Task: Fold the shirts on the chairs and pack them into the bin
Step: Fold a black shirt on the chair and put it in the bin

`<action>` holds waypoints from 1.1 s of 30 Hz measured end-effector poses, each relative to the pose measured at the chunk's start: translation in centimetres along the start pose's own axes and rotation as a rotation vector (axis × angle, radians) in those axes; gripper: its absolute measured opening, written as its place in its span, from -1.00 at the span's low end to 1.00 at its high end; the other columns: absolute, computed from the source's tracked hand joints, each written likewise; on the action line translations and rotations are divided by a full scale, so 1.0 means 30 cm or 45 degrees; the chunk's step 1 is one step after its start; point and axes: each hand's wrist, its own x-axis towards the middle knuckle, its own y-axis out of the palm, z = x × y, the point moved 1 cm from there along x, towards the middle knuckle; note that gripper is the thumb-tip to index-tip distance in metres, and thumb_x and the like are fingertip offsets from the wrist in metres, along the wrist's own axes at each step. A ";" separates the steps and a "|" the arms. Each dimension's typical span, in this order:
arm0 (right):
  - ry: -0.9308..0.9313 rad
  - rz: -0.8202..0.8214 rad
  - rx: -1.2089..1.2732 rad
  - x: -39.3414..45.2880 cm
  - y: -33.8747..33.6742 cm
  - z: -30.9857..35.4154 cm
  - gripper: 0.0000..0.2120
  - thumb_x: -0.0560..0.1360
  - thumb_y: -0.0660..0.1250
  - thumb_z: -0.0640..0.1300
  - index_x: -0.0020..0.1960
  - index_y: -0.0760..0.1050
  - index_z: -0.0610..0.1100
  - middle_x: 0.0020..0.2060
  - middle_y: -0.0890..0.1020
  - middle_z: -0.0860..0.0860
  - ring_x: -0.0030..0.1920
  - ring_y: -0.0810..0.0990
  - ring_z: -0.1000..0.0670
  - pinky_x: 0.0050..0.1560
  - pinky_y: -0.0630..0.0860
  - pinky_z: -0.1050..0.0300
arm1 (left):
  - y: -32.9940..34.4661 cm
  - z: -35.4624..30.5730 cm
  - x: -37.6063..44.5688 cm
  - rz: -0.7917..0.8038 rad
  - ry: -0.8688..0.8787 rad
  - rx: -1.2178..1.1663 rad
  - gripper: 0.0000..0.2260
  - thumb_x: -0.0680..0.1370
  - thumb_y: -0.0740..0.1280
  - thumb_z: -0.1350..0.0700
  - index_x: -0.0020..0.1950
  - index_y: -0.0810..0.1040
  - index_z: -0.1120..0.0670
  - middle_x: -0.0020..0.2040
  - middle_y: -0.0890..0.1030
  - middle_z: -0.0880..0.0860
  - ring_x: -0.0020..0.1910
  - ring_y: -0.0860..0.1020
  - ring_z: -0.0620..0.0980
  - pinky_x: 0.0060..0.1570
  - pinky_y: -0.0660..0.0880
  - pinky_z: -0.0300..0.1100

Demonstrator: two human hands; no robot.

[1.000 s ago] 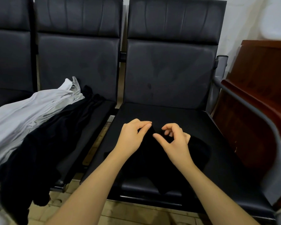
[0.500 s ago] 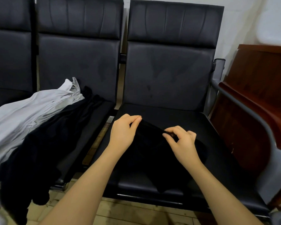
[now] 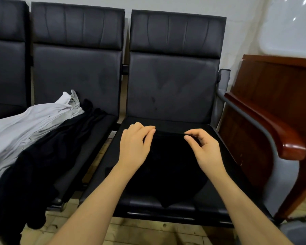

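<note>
On the seat of the right-hand chair (image 3: 237, 174): black shirt (image 3: 168, 167), spread flat, partly folded, lower corner hanging just over the front edge. Hard to separate from the black seat, so exact outline uncertain.

Left hand (image 3: 133, 147) at the shirt's far edge, fingers (image 3: 149, 132) curled down and pinching the cloth against the thumb. Right hand (image 3: 204, 149) at the same edge, thumb and forefinger nipped together on the fabric, remaining fingers loosely bent and holding nothing. Far edge stretched taut between the two grips.

Likely handling: light, limp, thin knit; no stiffness, so sags and wrinkles wherever unsupported. Probably not slippery, not fragile. Best held at two points along one edge or at the corners, kept under mild tension, then carried over and laid down; smoothed flat with an open palm after each fold.

On the next chair to the left: heap of unfolded shirts (image 3: 34, 138), grey over black, trailing off the front toward the floor. Bin not clearly identifiable. Wooden cabinet (image 3: 272, 103) to the right, just beside the chair's armrest.
</note>
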 end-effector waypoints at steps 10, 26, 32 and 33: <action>-0.079 0.003 0.055 -0.030 -0.056 0.006 -0.77 0.49 0.38 -0.22 -0.06 0.59 0.13 -0.11 0.66 0.22 0.01 0.60 0.21 0.16 0.46 0.18 | 0.107 -0.132 -0.095 0.518 -0.233 -0.480 -0.58 0.55 0.33 0.06 0.38 0.33 -0.13 -0.06 0.56 -0.16 0.04 0.41 -0.24 0.07 0.26 -0.51; 0.229 0.099 0.157 -0.077 -0.105 -0.075 -0.83 0.45 0.44 -0.21 -0.08 0.63 0.06 -0.25 0.67 0.16 -0.21 0.61 0.17 -0.14 0.49 0.30 | 0.018 -0.024 -0.032 0.059 -0.447 -0.495 -0.89 0.56 0.32 0.12 0.04 0.63 0.04 -0.06 0.62 -0.16 0.00 0.54 -0.29 0.10 0.49 -0.28; 0.209 -0.087 0.285 -0.086 -0.141 -0.034 -0.81 0.50 0.36 -0.26 -0.03 0.64 0.00 -0.30 0.66 0.22 -0.31 0.56 0.23 -0.25 0.43 0.43 | 0.004 -0.076 -0.044 0.101 -0.312 -0.494 -0.90 0.54 0.35 0.12 -0.01 0.64 -0.02 -0.07 0.62 -0.20 0.01 0.54 -0.29 0.19 0.46 -0.04; 0.208 -0.094 0.307 -0.088 -0.151 -0.029 -0.80 0.51 0.35 -0.25 -0.02 0.65 0.03 -0.26 0.67 0.21 -0.27 0.58 0.22 -0.21 0.45 0.42 | 0.003 -0.092 -0.047 0.122 -0.283 -0.499 -0.90 0.54 0.36 0.12 -0.01 0.64 -0.02 -0.07 0.62 -0.20 0.01 0.55 -0.28 0.19 0.47 -0.04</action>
